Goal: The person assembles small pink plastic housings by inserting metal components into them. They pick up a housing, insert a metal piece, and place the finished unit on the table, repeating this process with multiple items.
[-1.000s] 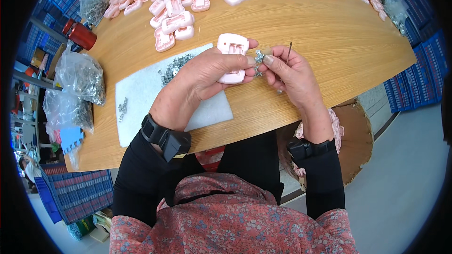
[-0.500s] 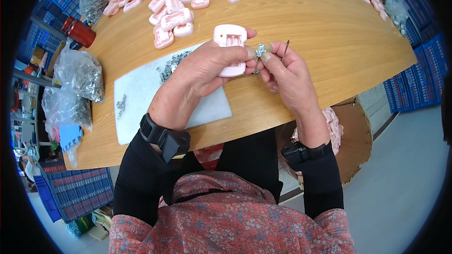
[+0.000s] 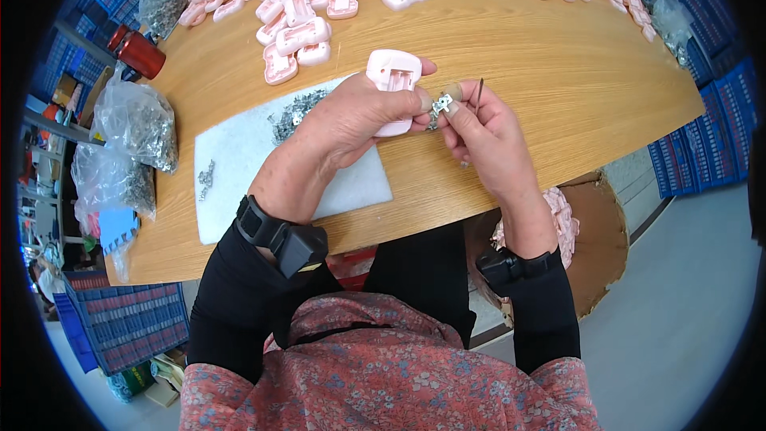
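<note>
My left hand [image 3: 351, 124] grips a pink plastic housing [image 3: 392, 73] above the wooden table [image 3: 558, 88]. My right hand [image 3: 483, 140] pinches a small silver metal clip [image 3: 441, 103] right beside the housing and also holds a thin dark pin-like tool [image 3: 479, 92] that sticks up between its fingers. Both hands meet over the table's near edge. A white foam mat [image 3: 239, 160] with a heap of small metal clips [image 3: 294, 110] lies just left of my left hand.
Many pink housings [image 3: 295, 24] are spread over the far side of the table. Clear bags of metal parts [image 3: 140, 124] and a red can [image 3: 140, 52] sit at the left edge. A cardboard box with pink parts [image 3: 594, 231] stands below the table at right. Blue crates surround the table.
Both hands with the pink housing and clip have stayed together, shifting slightly toward the table's far side. The clip remains pinched beside the housing.
</note>
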The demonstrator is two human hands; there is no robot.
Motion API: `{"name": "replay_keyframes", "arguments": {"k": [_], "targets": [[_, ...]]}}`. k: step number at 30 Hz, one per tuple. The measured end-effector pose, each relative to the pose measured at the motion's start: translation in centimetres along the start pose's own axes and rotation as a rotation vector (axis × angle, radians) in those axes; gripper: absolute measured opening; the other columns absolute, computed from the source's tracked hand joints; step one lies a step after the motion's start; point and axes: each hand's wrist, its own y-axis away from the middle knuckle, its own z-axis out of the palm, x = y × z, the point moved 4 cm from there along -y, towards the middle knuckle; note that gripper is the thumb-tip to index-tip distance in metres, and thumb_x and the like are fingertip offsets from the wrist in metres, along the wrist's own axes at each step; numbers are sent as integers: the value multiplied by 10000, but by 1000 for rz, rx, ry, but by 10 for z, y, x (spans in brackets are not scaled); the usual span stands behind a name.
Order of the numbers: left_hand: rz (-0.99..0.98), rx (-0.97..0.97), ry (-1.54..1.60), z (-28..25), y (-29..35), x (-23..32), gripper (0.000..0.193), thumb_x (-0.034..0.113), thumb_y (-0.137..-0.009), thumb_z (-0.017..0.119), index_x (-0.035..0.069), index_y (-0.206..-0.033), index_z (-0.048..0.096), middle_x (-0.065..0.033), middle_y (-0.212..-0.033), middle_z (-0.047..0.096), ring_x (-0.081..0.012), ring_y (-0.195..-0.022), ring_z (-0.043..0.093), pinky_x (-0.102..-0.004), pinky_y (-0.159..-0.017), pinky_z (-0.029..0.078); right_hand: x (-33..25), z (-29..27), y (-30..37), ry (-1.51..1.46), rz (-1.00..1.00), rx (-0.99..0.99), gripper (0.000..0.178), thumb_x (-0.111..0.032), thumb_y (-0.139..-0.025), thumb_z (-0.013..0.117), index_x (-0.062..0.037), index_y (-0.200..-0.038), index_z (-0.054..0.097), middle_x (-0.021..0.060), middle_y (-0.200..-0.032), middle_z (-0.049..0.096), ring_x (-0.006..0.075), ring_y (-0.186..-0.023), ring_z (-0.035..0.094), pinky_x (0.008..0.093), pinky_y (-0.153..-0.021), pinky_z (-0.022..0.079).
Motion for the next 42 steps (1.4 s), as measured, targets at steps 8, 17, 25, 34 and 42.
{"name": "replay_keyframes", "arguments": {"k": [8, 17, 25, 34, 42], "targets": [[-78, -71, -45, -5, 4, 4, 503, 73, -829, 707, -17, -1287, 521, -68, -962, 637, -137, -840, 649, -276, -768, 571, -9, 2, -4, 495, -342, 25, 91, -91, -969, 576, -15, -1019, 570, 2, -757, 570, 73, -658, 524, 238, -611, 441], [129, 100, -427, -6, 1, 8, 502, 107, -853, 703, -6, -1308, 525, -64, -974, 630, -134, -836, 623, -265, -775, 532, -7, -4, -13, 404, -162, 51, 116, -102, -961, 588, 11, -986, 590, -8, -743, 570, 61, -662, 490, 241, -602, 424], [113, 242, -262, -18, 3, 10, 478, 76, -870, 665, -61, -1295, 495, -81, -929, 620, -128, -805, 611, -241, -718, 514, -17, -33, -37, 956, -331, 152, 114, -97, -936, 611, 7, -971, 641, 48, -752, 647, 105, -656, 559, 282, -615, 460], [116, 258, -203, -26, 16, 18, 504, 81, -878, 634, -70, -1324, 454, -88, -880, 620, -131, -775, 591, -249, -696, 486, 4, -70, -50, 866, 4, 161, 193, -123, -904, 646, -30, -1073, 651, 129, -846, 691, 253, -720, 642, 349, -703, 515], [119, 216, -201, -27, 20, 12, 501, 115, -890, 643, -62, -1322, 461, -95, -920, 631, -138, -817, 607, -264, -730, 503, -5, -37, -65, 1169, -176, 6, 180, -93, -867, 667, -26, -1034, 673, 118, -849, 696, 206, -754, 658, 325, -722, 524]]}}
